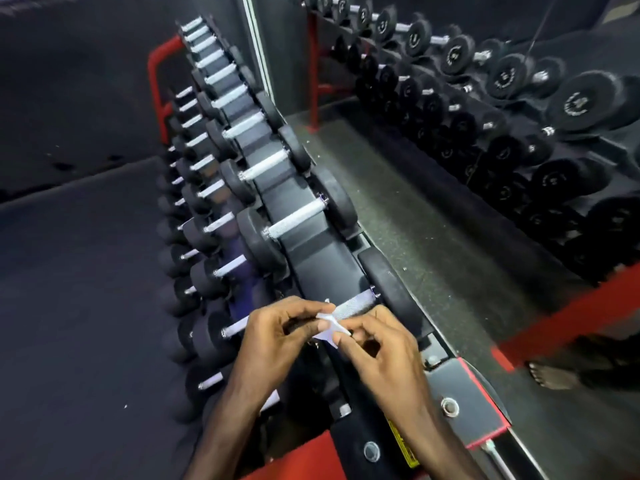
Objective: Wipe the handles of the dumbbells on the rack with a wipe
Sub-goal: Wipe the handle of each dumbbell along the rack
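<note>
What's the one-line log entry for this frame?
stage: readying wipe | left hand: pinches wipe | right hand: pinches wipe | wipe: above nearest handle, contact unclear | rack: dumbbells racked

Both hands close together, left and right, fingers pinching.

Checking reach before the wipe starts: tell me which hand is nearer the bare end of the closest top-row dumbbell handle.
Right. The right hand sits just below the dumbbell handle; the left hand is farther left, both pinching the wipe.
</note>
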### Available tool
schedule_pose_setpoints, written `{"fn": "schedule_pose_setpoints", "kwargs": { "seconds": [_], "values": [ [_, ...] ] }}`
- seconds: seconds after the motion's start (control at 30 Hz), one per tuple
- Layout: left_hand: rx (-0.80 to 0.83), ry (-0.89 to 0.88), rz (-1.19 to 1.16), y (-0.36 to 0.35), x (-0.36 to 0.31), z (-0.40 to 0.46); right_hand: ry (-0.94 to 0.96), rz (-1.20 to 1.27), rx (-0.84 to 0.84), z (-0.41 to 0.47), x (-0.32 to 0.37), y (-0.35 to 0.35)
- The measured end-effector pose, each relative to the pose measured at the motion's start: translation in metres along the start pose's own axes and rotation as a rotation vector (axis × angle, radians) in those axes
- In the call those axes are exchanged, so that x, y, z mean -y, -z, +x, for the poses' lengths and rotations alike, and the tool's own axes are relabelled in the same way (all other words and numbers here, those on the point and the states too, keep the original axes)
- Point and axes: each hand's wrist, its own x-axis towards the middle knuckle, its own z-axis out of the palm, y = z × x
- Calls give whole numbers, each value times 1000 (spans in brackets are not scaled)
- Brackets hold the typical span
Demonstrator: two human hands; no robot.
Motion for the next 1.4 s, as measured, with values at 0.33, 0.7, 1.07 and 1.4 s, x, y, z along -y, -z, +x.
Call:
{"fn": "schedule_pose_setpoints", "kwargs": {
  "seconds": [0.33,0.7,1.07,1.4],
  "values": [
    [351,-14,328,22,18,52,-328,318,-54,1,-9,-31],
    [400,-5,443,15,34,91,373,-674,-45,-1,-14,-40],
    [-223,-225,25,5,68,9,504,-976,65,-7,-35,-34],
    [-312,-182,-60,-2,66,8,440,-986,160,-20,-43,-40]
  ]
}}
